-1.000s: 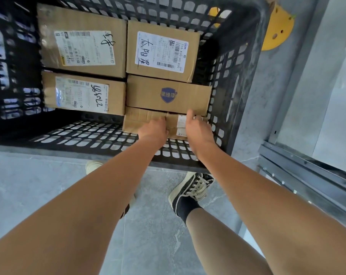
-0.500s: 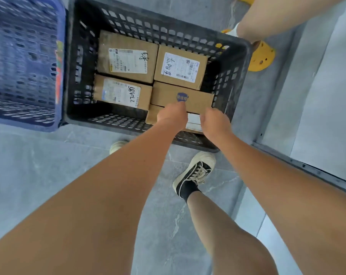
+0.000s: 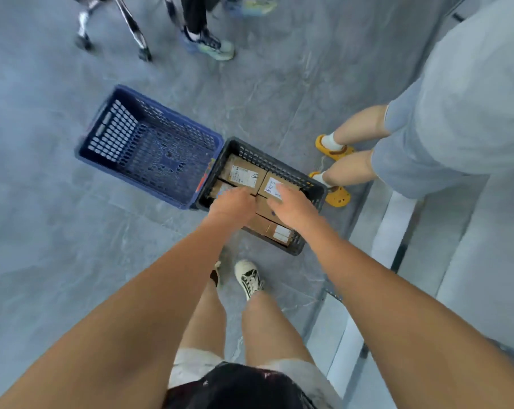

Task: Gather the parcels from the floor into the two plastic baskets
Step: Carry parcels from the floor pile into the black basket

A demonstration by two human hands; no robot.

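Hovering empty with loosely spread fingers, the left hand [image 3: 231, 203] and right hand [image 3: 291, 205] hang above parcels [image 3: 244, 176] filling the black basket [image 3: 312, 184]; piling more there risks spills, since the blue basket [image 3: 108, 134] left of them holds nothing.

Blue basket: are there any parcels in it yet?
No, the blue basket shows only its bare perforated bottom; the parcels all sit in the black basket.
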